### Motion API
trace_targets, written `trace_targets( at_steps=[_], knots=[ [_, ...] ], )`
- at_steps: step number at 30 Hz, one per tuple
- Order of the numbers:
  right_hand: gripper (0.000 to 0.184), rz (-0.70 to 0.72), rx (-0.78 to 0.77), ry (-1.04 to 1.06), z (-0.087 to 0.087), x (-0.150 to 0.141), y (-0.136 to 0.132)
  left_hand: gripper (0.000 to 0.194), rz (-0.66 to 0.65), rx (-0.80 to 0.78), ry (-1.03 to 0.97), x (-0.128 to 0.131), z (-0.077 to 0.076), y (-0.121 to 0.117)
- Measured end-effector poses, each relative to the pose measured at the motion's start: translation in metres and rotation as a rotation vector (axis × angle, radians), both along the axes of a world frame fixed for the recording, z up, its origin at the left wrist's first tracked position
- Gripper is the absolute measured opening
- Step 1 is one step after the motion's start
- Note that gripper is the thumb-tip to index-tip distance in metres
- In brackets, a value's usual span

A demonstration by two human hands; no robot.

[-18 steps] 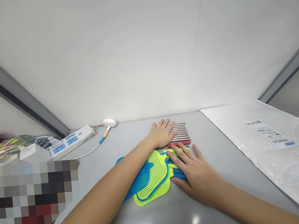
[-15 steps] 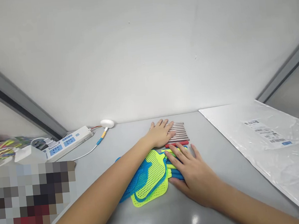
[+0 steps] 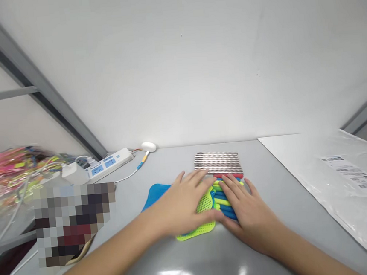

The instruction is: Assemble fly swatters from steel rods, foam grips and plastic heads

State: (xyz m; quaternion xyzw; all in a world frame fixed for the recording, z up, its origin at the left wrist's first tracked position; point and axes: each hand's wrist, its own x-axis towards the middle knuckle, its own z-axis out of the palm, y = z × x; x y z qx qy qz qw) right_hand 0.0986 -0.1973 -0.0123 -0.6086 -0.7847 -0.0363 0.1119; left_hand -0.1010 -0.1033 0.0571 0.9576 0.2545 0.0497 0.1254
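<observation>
My left hand (image 3: 187, 199) lies flat with fingers stretched over the perforated heads of several fly swatters, partly hiding them. A blue fly swatter (image 3: 156, 193) shows left of that hand, and a yellow-green fly swatter (image 3: 205, 202) shows beside its fingers. My right hand (image 3: 249, 213) rests with its fingers extended on the blue and yellow-green swatter handles (image 3: 223, 202). The thumbs of both hands are close together. Just beyond the fingers, several slim metal rods (image 3: 218, 162) lie side by side, with a red grip (image 3: 238, 175) along their near side.
A white plastic mailer (image 3: 322, 185) with a label covers the right of the grey table (image 3: 129, 219). At the left are a power strip (image 3: 110, 165), a white rounded device (image 3: 149, 147) with a cable, a blurred-out object (image 3: 75, 224) and colourful bagged items (image 3: 13, 173).
My left hand has come off the metal rods, back onto the swatter heads. My right hand stays on the handles. The view has turned left.
</observation>
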Motion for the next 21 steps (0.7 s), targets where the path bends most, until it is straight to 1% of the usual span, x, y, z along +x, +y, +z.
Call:
trace_targets(
  at_steps=[2, 3, 6, 7, 9, 13, 16, 18, 21],
  knots=[
    [0.072, 0.004, -0.010, 0.007, -0.002, 0.000, 0.001, 0.081, 0.025, -0.001, 0.019, -0.011, -0.012, -0.019],
    [0.072, 0.003, -0.014, 0.010, -0.003, 0.000, 0.001, 0.080, 0.045, 0.015, 0.014, -0.015, -0.017, -0.026],
    [0.069, -0.005, -0.015, 0.015, -0.003, 0.000, 0.001, 0.063, 0.081, 0.069, -0.010, -0.022, -0.027, -0.029],
    [0.067, -0.007, -0.013, 0.015, -0.003, 0.000, 0.001, 0.059, 0.091, 0.082, -0.017, -0.026, -0.028, -0.026],
    [0.065, -0.009, -0.010, 0.012, -0.002, -0.001, 0.000, 0.057, 0.117, 0.106, -0.025, -0.035, -0.027, -0.015],
    [0.064, -0.013, -0.014, 0.013, -0.002, -0.001, 0.000, 0.055, 0.175, 0.163, -0.027, -0.052, -0.027, 0.019],
    [0.065, -0.012, -0.016, 0.024, -0.002, -0.001, 0.000, 0.054, 0.213, 0.197, -0.022, -0.059, -0.030, 0.043],
    [0.065, 0.000, -0.013, 0.037, 0.000, -0.001, 0.000, 0.054, 0.229, 0.225, -0.025, -0.061, -0.033, 0.051],
    [0.063, 0.034, 0.004, 0.086, 0.004, 0.001, -0.002, 0.059, 0.225, 0.278, -0.046, -0.062, -0.036, 0.053]
  ],
)
